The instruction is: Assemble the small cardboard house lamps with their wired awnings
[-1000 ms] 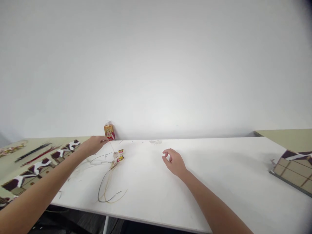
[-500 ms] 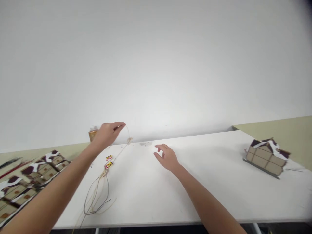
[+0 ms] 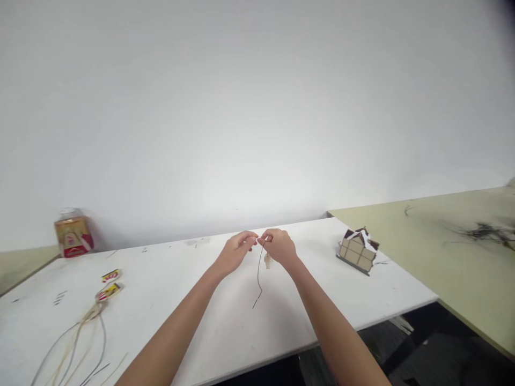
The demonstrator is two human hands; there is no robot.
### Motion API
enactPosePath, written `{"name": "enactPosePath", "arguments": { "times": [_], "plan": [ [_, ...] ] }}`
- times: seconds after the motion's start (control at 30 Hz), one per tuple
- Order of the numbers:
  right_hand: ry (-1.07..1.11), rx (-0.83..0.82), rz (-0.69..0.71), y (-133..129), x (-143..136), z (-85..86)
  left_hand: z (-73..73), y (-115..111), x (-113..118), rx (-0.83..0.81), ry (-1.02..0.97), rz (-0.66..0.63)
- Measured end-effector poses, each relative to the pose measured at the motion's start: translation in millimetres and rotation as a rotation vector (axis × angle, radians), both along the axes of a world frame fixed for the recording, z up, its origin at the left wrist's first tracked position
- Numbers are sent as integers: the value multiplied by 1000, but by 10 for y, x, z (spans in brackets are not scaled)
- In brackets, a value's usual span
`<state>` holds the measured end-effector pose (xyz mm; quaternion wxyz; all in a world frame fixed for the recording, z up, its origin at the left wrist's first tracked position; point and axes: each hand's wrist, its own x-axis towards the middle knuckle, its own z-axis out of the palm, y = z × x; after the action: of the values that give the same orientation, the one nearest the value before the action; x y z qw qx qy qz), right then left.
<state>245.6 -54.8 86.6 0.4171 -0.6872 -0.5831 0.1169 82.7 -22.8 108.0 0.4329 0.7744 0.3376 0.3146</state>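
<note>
The left hand [image 3: 235, 254] and the right hand [image 3: 279, 247] were above the white tabletop [image 3: 249, 338], their fingertips almost meeting. The right hand had its thumb and finger pinched narrow, holding a thin dark wire [image 3: 258, 280], which hung down below the fingertips and had a bend near its lower end. Just beside this wire, under the right hand, hung a small pale piece [image 3: 268, 261]; its material was too blurred to tell. The left hand had its thumb and fingers near each other, but I could not tell whether a thin thing was gripped between them. To the right of the right hand, well apart from it, a model house [image 3: 358, 252] with a brown and white roof stood on a dark base. Far to the left of the left hand were two yellow and red labels [image 3: 110, 275], with loose cords [image 3: 74, 343] spreading from the nearer one towards the person. Farther out on the same side, a gold and red bottle [image 3: 73, 237] stood upright near the wall [image 3: 241, 107].
</note>
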Motion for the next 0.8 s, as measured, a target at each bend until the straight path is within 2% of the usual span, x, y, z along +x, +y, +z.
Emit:
{"name": "enactPosePath", "arguments": {
  "times": [0.07, 0.13, 0.23, 0.3, 0.37, 0.5, 0.57, 0.67, 0.8],
  "plan": [
    [-8, -30, -16, -43, 95, 35, -140, -78, 93, -250, -86, -108],
    [-6, -47, -27, -80, 167, 61, -227, -154, 158, -426, -224, -202],
    [18, -63, -11, -117, 258, 63, -272, -219, 213, -544, -429, -298],
    [34, -52, 17, -131, 308, 53, -276, -217, 232, -559, -471, -355],
    [67, -35, 44, -142, 344, 62, -289, -187, 241, -520, -472, -338],
    [191, -19, 81, -183, 335, 172, -380, -122, 236, -286, -350, -87],
    [243, -5, 150, -208, 277, 248, -434, -126, 228, -124, -241, -9],
    [322, -14, 311, -226, 136, 336, -482, -176, 218, 39, -212, 36],
    [454, -88, 471, -211, -46, 408, -499, -234, 203, 64, -299, 0]
  ]
}}
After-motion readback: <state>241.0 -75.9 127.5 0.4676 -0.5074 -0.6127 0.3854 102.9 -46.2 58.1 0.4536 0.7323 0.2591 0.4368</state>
